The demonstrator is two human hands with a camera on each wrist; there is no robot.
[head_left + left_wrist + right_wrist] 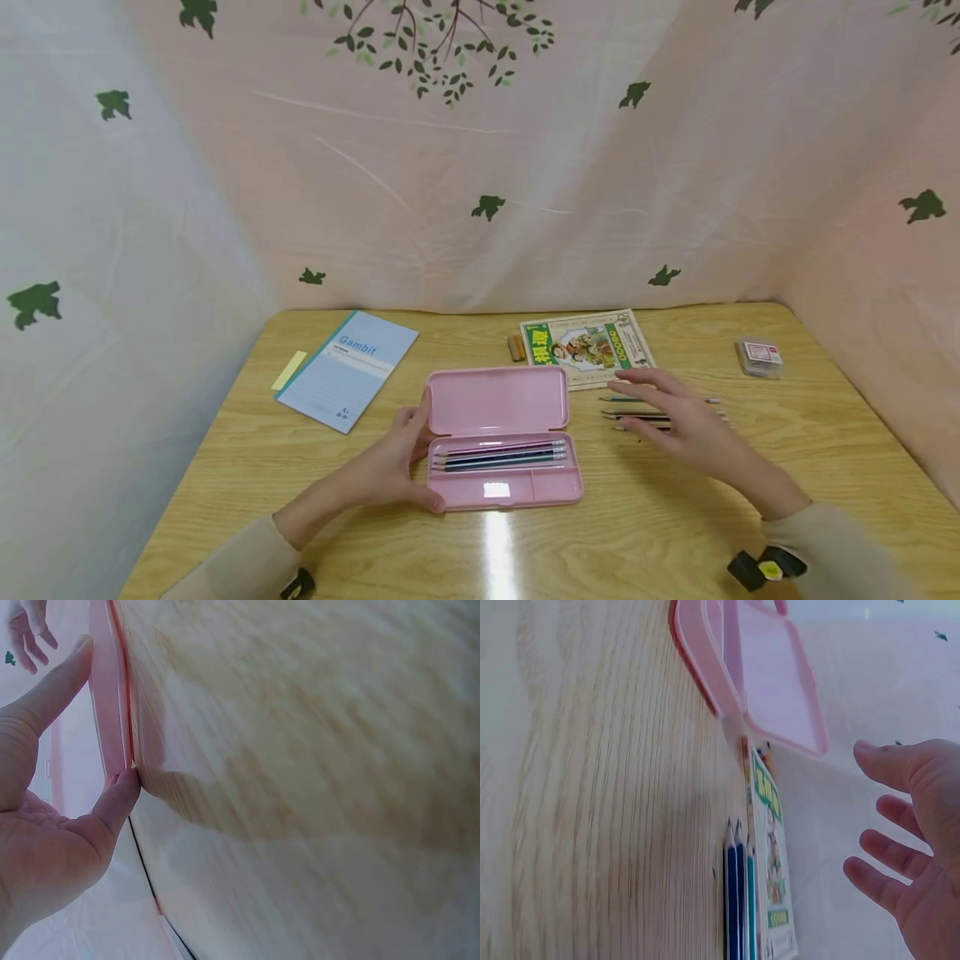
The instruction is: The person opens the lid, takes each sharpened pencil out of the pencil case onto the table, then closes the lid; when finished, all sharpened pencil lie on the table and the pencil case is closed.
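Observation:
A pink pencil case (498,400) lies open at the middle of the wooden table (675,525), lid tipped back. Several pencils (498,455) lie in its tray. My left hand (408,458) holds the case's left end, thumb at the front corner and fingers (56,682) up against the lid (109,697). My right hand (678,421) hovers open, fingers spread, just over several loose pencils (637,413) on the table right of the case. In the right wrist view the palm (919,855) is above the pencils (736,900) and apart from them.
A green picture booklet (588,346) lies behind the loose pencils, with a small brown block (516,347) beside it. A blue notebook (348,367) and yellow slip (288,370) are at the back left. A small clear box (759,357) sits back right. Curtains close in three sides.

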